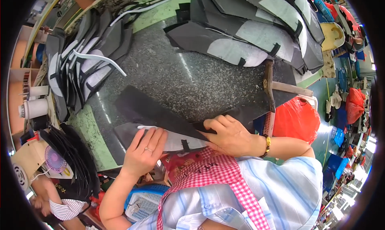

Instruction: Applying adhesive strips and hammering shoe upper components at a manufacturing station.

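A cut piece of dark sheet material (148, 109) with a pale grey panel and a small black tab lies at the near edge of the worktable, partly folded over itself. My left hand (146, 149) rests on its pale panel, fingers stretched out flat, with a short bit of white strip showing at the fingertips. On the right, my right hand (228, 135) has its fingers curled and pinched on the folded dark edge. The ends of those fingers are partly hidden. Beyond my right hand, a hammer (290, 88) with a wooden handle lies on the table.
Similar dark-and-grey pieces form a large stack (256, 33) at the far right and another stack (80, 65) at the left, topped by a white strip (98, 57). A red plastic bag (296, 119) hangs right. Thread cones (34, 108) and a purple fan (55, 158) stand left.
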A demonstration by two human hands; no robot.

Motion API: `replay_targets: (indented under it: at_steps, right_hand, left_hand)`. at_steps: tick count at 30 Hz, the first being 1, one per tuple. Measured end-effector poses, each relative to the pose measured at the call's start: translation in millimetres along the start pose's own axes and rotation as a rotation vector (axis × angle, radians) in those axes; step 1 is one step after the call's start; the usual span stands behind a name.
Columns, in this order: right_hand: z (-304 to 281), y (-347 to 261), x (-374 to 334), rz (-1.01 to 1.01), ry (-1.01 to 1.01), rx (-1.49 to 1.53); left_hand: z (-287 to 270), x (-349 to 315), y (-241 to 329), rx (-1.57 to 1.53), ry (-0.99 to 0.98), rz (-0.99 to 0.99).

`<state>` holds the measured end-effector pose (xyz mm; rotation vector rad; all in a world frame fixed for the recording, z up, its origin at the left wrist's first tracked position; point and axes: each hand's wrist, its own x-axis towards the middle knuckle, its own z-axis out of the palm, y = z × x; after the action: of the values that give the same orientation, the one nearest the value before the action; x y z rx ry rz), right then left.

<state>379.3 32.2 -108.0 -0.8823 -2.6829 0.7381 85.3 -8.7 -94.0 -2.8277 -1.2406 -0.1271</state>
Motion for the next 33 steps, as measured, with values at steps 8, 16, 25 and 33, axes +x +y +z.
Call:
replay_targets:
  at_steps: [8,16,25,33]
  right_hand:
    - [9.9,-39.9,55.9,0.201,0.139,0.557]
    - [12.0,-50.4,80.7,0.156,0.116,0.517]
    - [30.9,-58.2,73.8,0.043,0.171,0.424]
    - [38.8,-72.3,68.7,-0.134,-0.01,-0.241]
  left_hand:
    - [23.6,-9.3,14.8,-0.285,0.216,-0.14]
    - [33.1,-35.5,32.7,-0.35,0.283,-0.598]
    - [30.7,-42.1,33.7,-0.254,0.107,-0.619]
    - [5.4,-25.5,-48.6,-1.645,0.292,-1.259]
